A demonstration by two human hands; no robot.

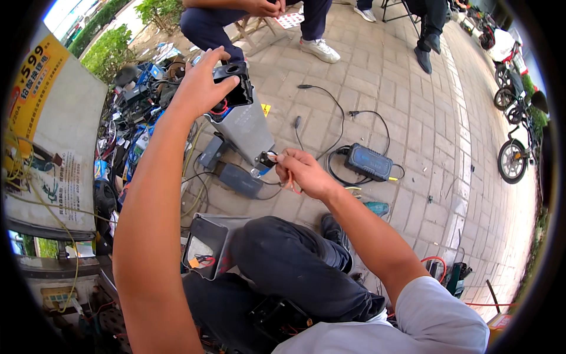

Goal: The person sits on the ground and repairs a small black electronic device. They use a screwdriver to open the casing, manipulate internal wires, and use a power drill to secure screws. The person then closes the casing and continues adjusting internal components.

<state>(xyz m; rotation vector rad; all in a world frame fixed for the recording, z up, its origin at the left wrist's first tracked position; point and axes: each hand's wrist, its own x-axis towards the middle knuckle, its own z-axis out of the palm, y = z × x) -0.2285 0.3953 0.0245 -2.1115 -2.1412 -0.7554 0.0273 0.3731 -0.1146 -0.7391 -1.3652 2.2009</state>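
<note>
My left hand (203, 82) is closed over a black plastic end cap (243, 88), thumb on its near side and fingers over its far side. The cap sits at the upper end of a long grey metal case (244, 130), which leans on the paving; red wire shows inside its mouth. By the lower end of the case, my right hand (303, 172) pinches thin wires at a small black connector (266, 159). Loose reddish wire ends hang below those fingers. A second grey open case (227, 221), holding wires with a yellow plug (194, 262), rests against my leg.
Dark grey power bricks (240, 180) lie beside the leaning case. A black charger (368, 162) with coiled cable lies to the right. Electronic scrap (132, 118) is heaped at left beside a white panel (53, 124). Seated people's legs (315, 23) are ahead.
</note>
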